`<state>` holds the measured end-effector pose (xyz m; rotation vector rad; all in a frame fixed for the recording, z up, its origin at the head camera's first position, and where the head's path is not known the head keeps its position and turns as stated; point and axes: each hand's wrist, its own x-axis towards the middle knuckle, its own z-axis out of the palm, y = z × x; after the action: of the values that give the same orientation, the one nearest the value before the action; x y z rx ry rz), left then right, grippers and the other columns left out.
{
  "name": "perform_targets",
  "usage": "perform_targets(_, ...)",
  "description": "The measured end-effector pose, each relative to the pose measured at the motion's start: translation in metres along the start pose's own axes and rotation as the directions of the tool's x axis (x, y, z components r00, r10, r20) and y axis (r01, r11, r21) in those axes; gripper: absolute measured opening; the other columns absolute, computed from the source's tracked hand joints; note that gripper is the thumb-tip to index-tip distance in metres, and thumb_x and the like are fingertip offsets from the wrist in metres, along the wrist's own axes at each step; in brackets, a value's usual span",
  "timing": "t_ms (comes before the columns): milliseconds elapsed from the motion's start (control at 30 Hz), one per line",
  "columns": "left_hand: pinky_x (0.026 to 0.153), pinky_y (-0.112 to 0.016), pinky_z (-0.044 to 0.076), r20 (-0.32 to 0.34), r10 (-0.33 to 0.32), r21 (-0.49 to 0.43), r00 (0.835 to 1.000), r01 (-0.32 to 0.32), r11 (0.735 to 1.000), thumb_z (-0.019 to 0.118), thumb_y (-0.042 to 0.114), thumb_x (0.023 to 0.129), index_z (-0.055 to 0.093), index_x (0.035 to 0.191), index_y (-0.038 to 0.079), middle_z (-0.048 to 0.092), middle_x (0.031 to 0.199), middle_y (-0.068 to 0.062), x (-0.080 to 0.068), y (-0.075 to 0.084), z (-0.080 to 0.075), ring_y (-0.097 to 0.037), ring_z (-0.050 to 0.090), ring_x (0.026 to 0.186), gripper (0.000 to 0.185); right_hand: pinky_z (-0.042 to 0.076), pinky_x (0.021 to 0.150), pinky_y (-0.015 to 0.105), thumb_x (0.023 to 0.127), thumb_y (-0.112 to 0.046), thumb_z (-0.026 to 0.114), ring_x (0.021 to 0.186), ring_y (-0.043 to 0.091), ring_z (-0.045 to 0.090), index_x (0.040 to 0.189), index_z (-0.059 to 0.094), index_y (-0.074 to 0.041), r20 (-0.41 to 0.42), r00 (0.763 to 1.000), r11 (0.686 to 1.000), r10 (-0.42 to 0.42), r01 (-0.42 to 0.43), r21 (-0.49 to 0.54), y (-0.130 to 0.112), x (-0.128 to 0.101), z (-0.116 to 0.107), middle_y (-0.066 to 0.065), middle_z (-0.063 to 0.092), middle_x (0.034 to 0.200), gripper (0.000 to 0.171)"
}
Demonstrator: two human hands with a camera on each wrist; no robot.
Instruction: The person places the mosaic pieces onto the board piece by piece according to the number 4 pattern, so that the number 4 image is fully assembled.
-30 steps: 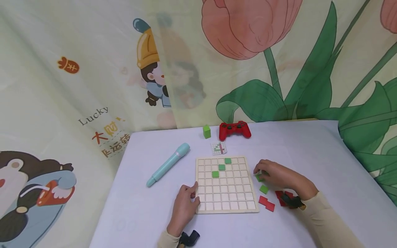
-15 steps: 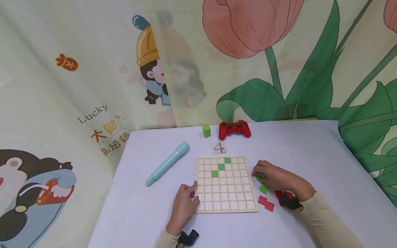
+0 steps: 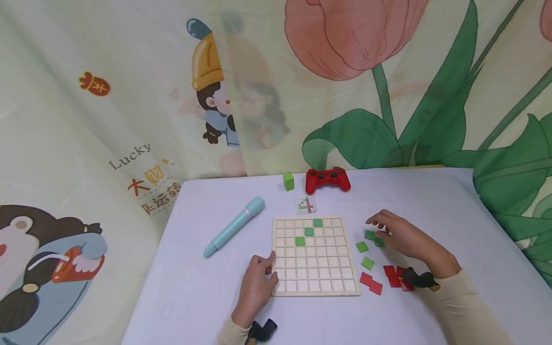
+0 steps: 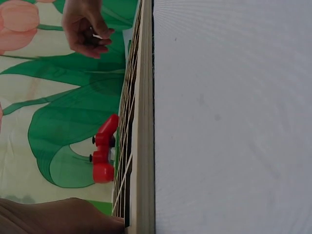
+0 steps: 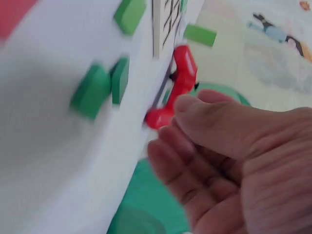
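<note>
My left hand [image 3: 255,286] rests at the left edge of a square wooden grid board [image 3: 316,293], index fingertip and thumb touching the rim a little apart. Three green square tiles lie in the board's upper cells, one of them a green tile [image 3: 300,241]. To the right of the board my right hand [image 3: 398,235] hovers with loosely bent fingers and nothing between them, also seen in the right wrist view. Close by its fingertips lie two darker green tiles [image 3: 370,234]. Two lighter green tiles [image 3: 362,247] lie nearer the board.
Red pieces [image 3: 371,283] lie right of the board, with more red pieces [image 3: 391,276] near the right wrist. Behind the board are a small patterned card [image 3: 305,205], a green block [image 3: 288,181] and a red game controller [image 3: 327,180]. A turquoise pen-shaped object [image 3: 235,226] lies left.
My right hand has drawn back and to the right, off the green tile nearest the board, uncovering it and the two darker green tiles. The left hand stays at the board's edge.
</note>
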<state>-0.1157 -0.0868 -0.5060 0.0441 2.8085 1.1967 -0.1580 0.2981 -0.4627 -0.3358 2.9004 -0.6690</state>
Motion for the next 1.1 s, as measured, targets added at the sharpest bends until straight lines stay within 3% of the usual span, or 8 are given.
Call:
perform_targets(133, 0.063, -0.021, 0.045, -0.003, -0.008, 0.008, 1.000, 0.008, 1.000, 0.079, -0.003, 0.087, 0.064, 0.143, -0.003, 0.059, 0.103, -0.010, 0.000, -0.001, 0.000, -0.013, 0.055, 0.086, 0.058, 0.066, 0.087, 0.046, 0.090, -0.006, 0.082, 0.109, 0.034, 0.066, 0.130, 0.068, -0.007, 0.025, 0.998, 0.999, 0.051, -0.051, 0.003, 0.010, -0.003, -0.002, 0.016, 0.065, 0.122, 0.042)
perform_targets(267, 0.062, -0.021, 0.045, -0.002, -0.011, 0.008, 1.000, 0.011, 1.000, 0.079, -0.003, 0.087, 0.064, 0.143, -0.002, 0.059, 0.102, -0.009, 0.000, -0.001, -0.001, -0.013, 0.054, 0.086, 0.058, 0.066, 0.088, 0.045, 0.090, -0.010, 0.083, 0.111, 0.032, 0.065, 0.130, 0.068, -0.008, 0.057, 0.996, 0.997, 0.067, -0.069, 0.026, 0.016, -0.004, 0.006, 0.015, 0.064, 0.123, 0.043)
perform_targets(533, 0.062, -0.020, 0.043, 0.005, 0.000, -0.008, 1.000, 0.000, 1.000, 0.078, -0.003, 0.088, 0.063, 0.144, -0.002, 0.057, 0.100, -0.009, 0.001, -0.002, 0.002, -0.013, 0.052, 0.085, 0.058, 0.065, 0.088, 0.043, 0.087, -0.011, 0.087, 0.107, 0.027, 0.062, 0.132, 0.067, -0.006, 0.065, 0.996, 0.998, 0.060, -0.061, 0.012, 0.022, -0.001, 0.017, 0.014, 0.065, 0.119, 0.050)
perform_targets(733, 0.062, -0.020, 0.043, 0.006, 0.007, -0.002, 1.000, -0.007, 1.000, 0.078, -0.003, 0.088, 0.063, 0.144, -0.003, 0.057, 0.100, -0.009, 0.000, -0.002, 0.002, -0.013, 0.051, 0.084, 0.058, 0.065, 0.090, 0.045, 0.085, -0.013, 0.088, 0.116, 0.033, 0.060, 0.130, 0.068, -0.007, 0.057, 0.997, 0.999, 0.045, -0.046, 0.011, 0.011, -0.006, 0.015, 0.016, 0.063, 0.126, 0.050)
perform_targets(933, 0.062, -0.020, 0.043, -0.004, 0.015, 0.006, 1.000, -0.015, 1.000, 0.078, -0.002, 0.088, 0.064, 0.144, -0.002, 0.058, 0.101, -0.009, 0.000, -0.001, 0.001, -0.013, 0.052, 0.085, 0.057, 0.062, 0.087, 0.029, 0.089, -0.015, 0.086, 0.111, 0.019, 0.059, 0.116, 0.073, -0.023, 0.220, 0.975, 0.997, -0.020, 0.003, 0.079, -0.011, -0.012, 0.011, -0.001, 0.064, 0.122, 0.031)
perform_targets(1100, 0.061, -0.020, 0.043, -0.004, 0.019, 0.002, 1.000, -0.019, 1.000, 0.078, -0.003, 0.088, 0.064, 0.143, -0.002, 0.057, 0.100, -0.009, 0.001, -0.002, 0.002, -0.014, 0.052, 0.084, 0.058, 0.058, 0.086, 0.023, 0.091, -0.007, 0.081, 0.110, 0.015, 0.058, 0.111, 0.073, -0.028, 0.306, 0.950, 0.996, -0.060, 0.037, 0.080, -0.015, -0.014, 0.018, -0.007, 0.062, 0.118, 0.031)
